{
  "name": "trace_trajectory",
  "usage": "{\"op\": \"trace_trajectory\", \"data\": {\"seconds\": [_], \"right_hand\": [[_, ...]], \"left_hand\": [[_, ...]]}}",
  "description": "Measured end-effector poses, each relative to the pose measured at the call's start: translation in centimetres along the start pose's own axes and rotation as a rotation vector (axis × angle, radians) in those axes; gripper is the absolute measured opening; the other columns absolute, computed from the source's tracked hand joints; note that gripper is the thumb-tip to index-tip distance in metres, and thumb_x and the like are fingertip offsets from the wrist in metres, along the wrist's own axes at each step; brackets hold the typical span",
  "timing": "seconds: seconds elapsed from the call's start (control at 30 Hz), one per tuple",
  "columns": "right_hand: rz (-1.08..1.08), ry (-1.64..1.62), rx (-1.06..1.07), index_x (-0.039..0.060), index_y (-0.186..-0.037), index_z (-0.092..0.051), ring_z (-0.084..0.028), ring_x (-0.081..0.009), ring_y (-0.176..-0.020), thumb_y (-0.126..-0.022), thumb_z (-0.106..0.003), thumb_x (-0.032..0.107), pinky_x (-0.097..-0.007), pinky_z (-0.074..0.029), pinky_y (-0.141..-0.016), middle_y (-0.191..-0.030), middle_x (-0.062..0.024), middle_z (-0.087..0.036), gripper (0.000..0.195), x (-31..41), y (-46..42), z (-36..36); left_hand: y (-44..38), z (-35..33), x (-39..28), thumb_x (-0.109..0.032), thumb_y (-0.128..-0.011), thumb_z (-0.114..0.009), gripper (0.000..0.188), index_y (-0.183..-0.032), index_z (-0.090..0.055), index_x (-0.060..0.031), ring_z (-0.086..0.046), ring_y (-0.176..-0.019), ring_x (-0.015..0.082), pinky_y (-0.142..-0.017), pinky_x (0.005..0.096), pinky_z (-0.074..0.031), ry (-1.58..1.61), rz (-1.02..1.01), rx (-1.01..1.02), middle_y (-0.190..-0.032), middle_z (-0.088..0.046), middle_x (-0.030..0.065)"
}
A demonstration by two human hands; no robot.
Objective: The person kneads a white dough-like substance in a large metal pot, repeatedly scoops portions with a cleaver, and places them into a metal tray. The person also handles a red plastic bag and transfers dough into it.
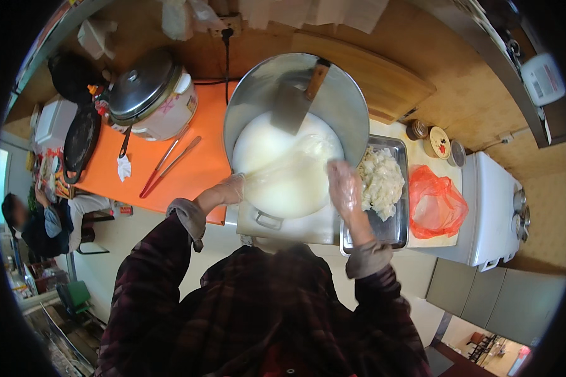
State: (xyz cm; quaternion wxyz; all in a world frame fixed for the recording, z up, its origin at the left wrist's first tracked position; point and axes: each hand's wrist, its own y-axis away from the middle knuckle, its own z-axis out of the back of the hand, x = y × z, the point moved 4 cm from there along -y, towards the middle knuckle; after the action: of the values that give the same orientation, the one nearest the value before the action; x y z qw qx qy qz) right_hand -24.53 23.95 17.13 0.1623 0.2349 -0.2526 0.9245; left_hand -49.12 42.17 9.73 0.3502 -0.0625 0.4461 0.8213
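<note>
A large metal stockpot (295,66) stands before me, holding smooth white contents (283,188) with a glossy, uneven patch at the right. A cleaver (295,106) with a wooden handle is inside the pot, against its far wall, blade down toward the white surface. My left hand (228,188), in a clear plastic glove, grips the pot's near-left rim. Over the near-right rim is my right hand (345,188), gloved too and blurred; its fingers do not show clearly. Beside it, a metal tray (387,233) holds a heap of pale, wet chunks (383,181).
Left on the orange tabletop (188,165) are red-handled tongs (162,167), a rice cooker (153,103) and a black pan (82,141). At the right lie a red plastic bag (436,202) and small jars (417,130). Another person (52,221) sits at far left.
</note>
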Motion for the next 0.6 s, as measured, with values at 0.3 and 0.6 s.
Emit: {"op": "trace_trajectory", "data": {"seconds": [0.3, 0.6], "right_hand": [[0.859, 1.005, 0.229, -0.0017, -0.142, -0.047, -0.062, -0.0294, -0.111, -0.094, -0.050, 0.007, -0.0453, -0.028, -0.119, -0.106, -0.0126, -0.070, 0.049, 4.1, -17.7, -6.3], [0.486, 0.907, 0.465, -0.0032, -0.149, -0.037, -0.069, -0.0289, -0.087, -0.091, -0.057, 0.009, -0.0433, -0.048, -0.092, -0.093, -0.0151, -0.073, 0.062, 3.3, -15.8, -4.0]], "left_hand": [[-0.5, -4.0, 4.3, -0.015, -0.092, -0.052, 0.037, -0.125, -0.056, -0.0004, -0.065, -0.116, 0.0350, -0.095, 0.0431, -0.053, -0.203, 0.139, -0.136, -0.123, -0.066, 0.0201], [-0.4, -5.1, 5.8, -0.017, -0.094, -0.043, 0.029, -0.112, -0.057, 0.0003, -0.069, -0.097, 0.0419, -0.081, 0.0502, -0.055, -0.027, 0.017, -0.217, -0.108, -0.069, 0.0242]]}}
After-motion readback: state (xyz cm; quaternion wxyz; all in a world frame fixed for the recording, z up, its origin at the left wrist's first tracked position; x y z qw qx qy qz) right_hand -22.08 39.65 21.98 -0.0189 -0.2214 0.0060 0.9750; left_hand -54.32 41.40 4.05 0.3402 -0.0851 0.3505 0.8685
